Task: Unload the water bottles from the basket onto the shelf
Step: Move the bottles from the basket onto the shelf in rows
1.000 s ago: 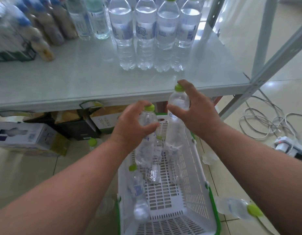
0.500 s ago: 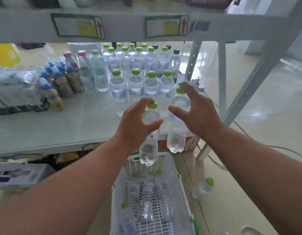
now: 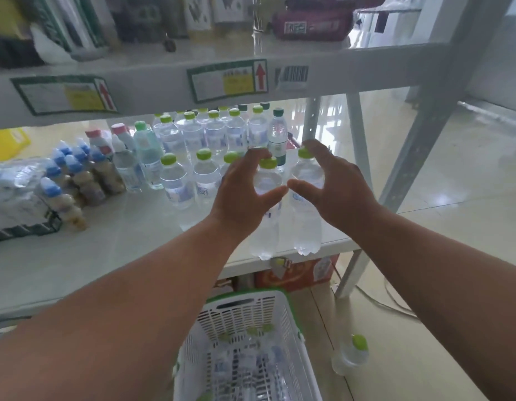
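Note:
My left hand [image 3: 245,192] grips a clear water bottle [image 3: 265,227] with a green cap near its neck. Beside it my right hand [image 3: 335,186] grips a second clear bottle [image 3: 307,227] the same way. Both bottles hang upright over the front right part of the white shelf [image 3: 106,256], their bases near the shelf's front edge. Rows of green-capped water bottles [image 3: 204,178] stand on the shelf just behind them. Below, the white and green basket [image 3: 248,311] sits on the floor with several bottles lying inside.
Blue-capped brown bottles [image 3: 74,180] and a plastic-wrapped pack [image 3: 13,183] fill the shelf's left. An upper shelf edge with labels [image 3: 228,79] runs overhead. A loose bottle [image 3: 351,354] stands on the floor right of the basket. An orange box [image 3: 297,270] sits under the shelf.
Both hands have lifted their bottles up from the basket and forward over the shelf's front edge. The view has tilted upward, showing the upper shelf.

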